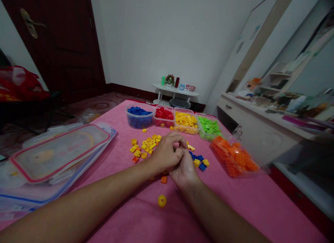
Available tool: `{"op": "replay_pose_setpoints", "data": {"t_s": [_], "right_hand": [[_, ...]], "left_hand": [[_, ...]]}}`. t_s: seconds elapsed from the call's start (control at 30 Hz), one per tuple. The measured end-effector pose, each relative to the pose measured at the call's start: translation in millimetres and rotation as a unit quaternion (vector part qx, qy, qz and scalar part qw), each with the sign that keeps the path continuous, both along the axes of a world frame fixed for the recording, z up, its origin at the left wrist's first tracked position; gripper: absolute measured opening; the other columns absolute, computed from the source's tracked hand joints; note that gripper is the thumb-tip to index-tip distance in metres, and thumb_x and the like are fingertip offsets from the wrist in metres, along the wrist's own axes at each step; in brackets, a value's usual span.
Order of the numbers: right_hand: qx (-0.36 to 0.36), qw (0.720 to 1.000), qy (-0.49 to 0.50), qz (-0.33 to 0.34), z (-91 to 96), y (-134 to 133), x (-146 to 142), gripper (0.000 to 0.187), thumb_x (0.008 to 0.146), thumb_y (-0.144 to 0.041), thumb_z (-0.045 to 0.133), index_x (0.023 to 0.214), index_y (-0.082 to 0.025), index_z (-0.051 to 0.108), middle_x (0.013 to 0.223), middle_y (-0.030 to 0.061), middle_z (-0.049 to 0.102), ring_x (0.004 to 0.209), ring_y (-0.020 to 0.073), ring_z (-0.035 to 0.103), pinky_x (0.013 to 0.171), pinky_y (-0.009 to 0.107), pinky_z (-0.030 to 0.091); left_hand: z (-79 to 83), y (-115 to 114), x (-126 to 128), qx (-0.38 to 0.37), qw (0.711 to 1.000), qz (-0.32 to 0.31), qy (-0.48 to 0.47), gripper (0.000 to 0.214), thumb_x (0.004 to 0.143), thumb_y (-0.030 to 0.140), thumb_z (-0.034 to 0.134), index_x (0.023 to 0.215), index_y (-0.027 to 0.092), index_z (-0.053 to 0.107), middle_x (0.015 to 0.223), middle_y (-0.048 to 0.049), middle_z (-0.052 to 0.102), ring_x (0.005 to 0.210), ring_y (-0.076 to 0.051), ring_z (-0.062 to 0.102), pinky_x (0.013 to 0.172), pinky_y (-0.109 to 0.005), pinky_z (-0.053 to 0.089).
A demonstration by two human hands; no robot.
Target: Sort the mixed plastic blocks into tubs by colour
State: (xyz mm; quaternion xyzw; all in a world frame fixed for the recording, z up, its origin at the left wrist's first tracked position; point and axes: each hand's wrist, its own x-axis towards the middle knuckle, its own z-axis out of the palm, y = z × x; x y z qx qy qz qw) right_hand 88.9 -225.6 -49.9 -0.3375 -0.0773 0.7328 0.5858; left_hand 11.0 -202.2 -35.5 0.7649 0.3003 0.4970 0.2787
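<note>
My left hand and my right hand meet over the middle of the pink table, fingers curled together; whatever small piece they pinch is hidden. A loose pile of yellow building bricks lies just left of my left hand. Blue and yellow bricks sit right of my right hand. A single orange brick lies under my wrists, and a yellow round piece rests nearer to me.
Across the back stand tubs of blue, red, yellow and green bricks; a tub of orange bricks sits at right. Stacked clear lids lie left. A white dresser stands right, a dark door behind.
</note>
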Motion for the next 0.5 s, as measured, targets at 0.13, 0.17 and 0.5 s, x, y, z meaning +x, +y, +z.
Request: {"op": "replay_pose_setpoints", "data": {"t_s": [0.13, 0.17, 0.5], "right_hand": [[0.01, 0.999, 0.024, -0.019, 4.6, -3, -3, 0.021, 0.083, -0.017, 0.042, 0.07, -0.015, 0.059, 0.062, 0.0006, 0.064, 0.057, 0.0098, 0.06, 0.052, 0.018, 0.049], [0.013, 0.999, 0.03, -0.028, 5.7, -4, -4, 0.023, 0.084, -0.019, 0.041, 0.07, -0.015, 0.059, 0.062, 0.0004, 0.064, 0.057, 0.0094, 0.06, 0.053, 0.017, 0.049], [0.051, 0.998, -0.02, -0.016, 20.7, 17, 41, 0.022, 0.091, -0.025, 0.033, 0.079, -0.015, 0.05, 0.063, 0.0017, 0.057, 0.043, 0.0054, 0.047, 0.033, 0.011, 0.032]], "left_hand": [[2.2, -6, 0, 0.025, 1.0, -0.009, 0.008, 0.025, 0.064, -0.001, 0.045, 0.072, 0.015, 0.062, 0.081, -0.0034, 0.061, 0.083, -0.015, 0.056, 0.079, -0.028, 0.045], [3.5, -7, 0, 0.029, 0.999, -0.012, 0.008, 0.023, 0.067, 0.001, 0.046, 0.074, 0.016, 0.062, 0.083, -0.0034, 0.061, 0.084, -0.016, 0.056, 0.08, -0.029, 0.045], [-5.3, 17, -15, 0.013, 0.996, 0.089, 0.02, 0.025, 0.089, 0.025, 0.039, 0.097, 0.017, 0.061, 0.1, -0.0059, 0.061, 0.099, -0.018, 0.054, 0.09, -0.031, 0.041]]}}
